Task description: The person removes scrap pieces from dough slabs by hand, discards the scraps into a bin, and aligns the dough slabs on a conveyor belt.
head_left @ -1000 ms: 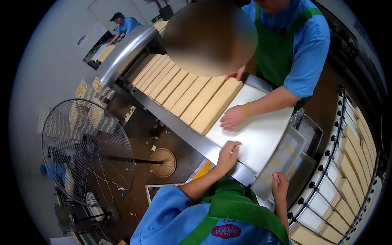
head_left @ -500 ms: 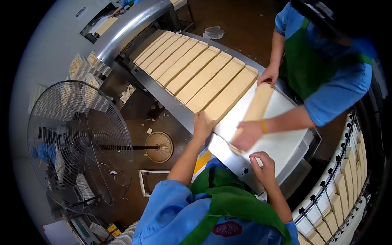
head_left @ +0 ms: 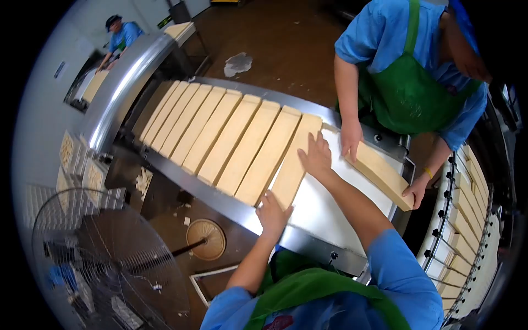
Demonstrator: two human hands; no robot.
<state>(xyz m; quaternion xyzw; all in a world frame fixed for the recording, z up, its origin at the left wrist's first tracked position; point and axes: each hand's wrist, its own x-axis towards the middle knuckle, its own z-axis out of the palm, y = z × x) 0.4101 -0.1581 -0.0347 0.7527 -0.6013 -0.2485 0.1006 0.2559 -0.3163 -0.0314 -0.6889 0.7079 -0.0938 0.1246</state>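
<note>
A long pale dough-like slab (head_left: pixel 297 165) lies across the white belt, last in a row of similar slabs (head_left: pixel 220 135). My left hand (head_left: pixel 273 213) is curled around its near end, thumb on one side and fingers on the other. On top of the same slab, toward its far end, rests my right hand (head_left: pixel 318 157) with fingers spread. Across the belt, a co-worker holds another slab (head_left: pixel 382 173) at an angle, one hand (head_left: pixel 351 137) at its far end and the other hand (head_left: pixel 419 190) at its near right end.
The white belt (head_left: pixel 324 206) runs between metal side rails (head_left: pixel 313 242) toward a curved metal cover (head_left: pixel 129 91). More slabs stand in a curved rack (head_left: pixel 462 236) at right. A large fan (head_left: pixel 113 264) stands at left. Another person (head_left: pixel 124 36) works far back.
My right hand has moved from above the belt's near edge onto the end slab. The co-worker's hands have shifted right with a slab between them. The whole view has swung.
</note>
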